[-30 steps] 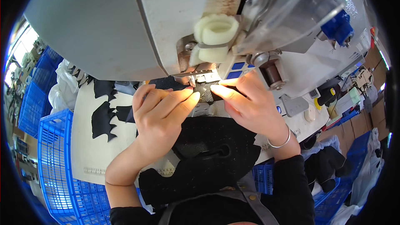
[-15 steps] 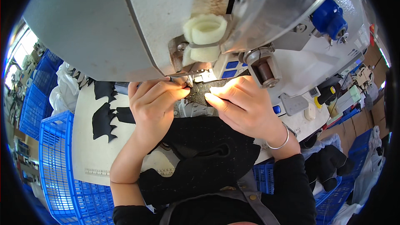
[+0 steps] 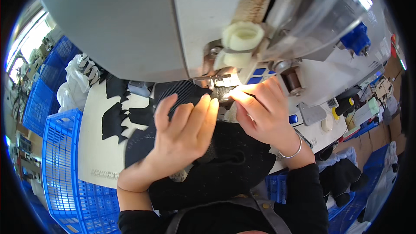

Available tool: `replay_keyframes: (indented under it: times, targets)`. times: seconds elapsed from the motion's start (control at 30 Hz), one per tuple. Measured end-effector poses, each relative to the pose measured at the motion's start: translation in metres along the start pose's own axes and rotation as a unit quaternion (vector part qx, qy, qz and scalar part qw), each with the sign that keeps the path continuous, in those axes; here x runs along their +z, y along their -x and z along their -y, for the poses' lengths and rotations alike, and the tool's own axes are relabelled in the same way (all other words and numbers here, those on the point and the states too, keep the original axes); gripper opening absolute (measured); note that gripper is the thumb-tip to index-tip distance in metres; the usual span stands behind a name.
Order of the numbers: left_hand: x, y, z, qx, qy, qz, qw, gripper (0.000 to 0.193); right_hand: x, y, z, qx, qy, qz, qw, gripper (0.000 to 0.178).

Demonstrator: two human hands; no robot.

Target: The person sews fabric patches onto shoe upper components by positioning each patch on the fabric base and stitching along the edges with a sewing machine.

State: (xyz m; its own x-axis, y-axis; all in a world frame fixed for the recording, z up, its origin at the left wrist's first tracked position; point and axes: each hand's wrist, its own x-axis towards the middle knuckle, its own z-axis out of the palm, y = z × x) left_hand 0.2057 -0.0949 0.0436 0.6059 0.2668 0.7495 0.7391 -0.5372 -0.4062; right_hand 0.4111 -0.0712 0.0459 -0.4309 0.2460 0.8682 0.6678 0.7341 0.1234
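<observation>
My left hand (image 3: pixel 182 130) lies on dark fabric, its fingers stretched out and apart, the tips just in front of the lit needle area. Beneath and beyond it spreads a black fabric piece (image 3: pixel 225 164), which drapes over the table's front edge toward my lap. A finely ribbed dark part (image 3: pixel 173 91) of cloth lies past my left fingertips, under the sewing machine (image 3: pixel 117 30). My right hand (image 3: pixel 266 112) is closed in a pinch at the right of the needle area; what is between its fingertips is too bright and small to make out.
Cut black pieces (image 3: pixel 113 121) lie on the white table (image 3: pixel 93 151) at left. Blue crates (image 3: pixel 60 164) stand beside the table on the left. A brown thread bobbin (image 3: pixel 291 80) sits above my right hand. At lower right, dark items (image 3: pixel 342 175) lie in another blue crate.
My left hand has opened from a pinch near the needle and come back flat onto the fabric. More dark cloth shows at left. My right hand remains near the needle; the view has shifted.
</observation>
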Motion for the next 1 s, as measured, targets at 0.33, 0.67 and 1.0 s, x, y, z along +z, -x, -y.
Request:
replay_keyframes:
  times: [0.33,0.67,1.0]
  targets:
    - [0.018,0.002,0.008,-0.076,0.081,-0.055,0.992,0.027,0.004,0.015,-0.021,0.081,-0.023,-0.028,0.996,0.024]
    - [0.071,0.024,0.065,-0.268,0.218,-0.091,0.934,0.009,0.108,0.014,-0.120,0.330,-0.096,-0.018,0.939,0.008]
    - [0.049,0.012,0.065,-0.216,0.193,0.052,0.956,0.015,0.035,0.088,-0.067,0.216,0.196,0.280,0.915,0.038]
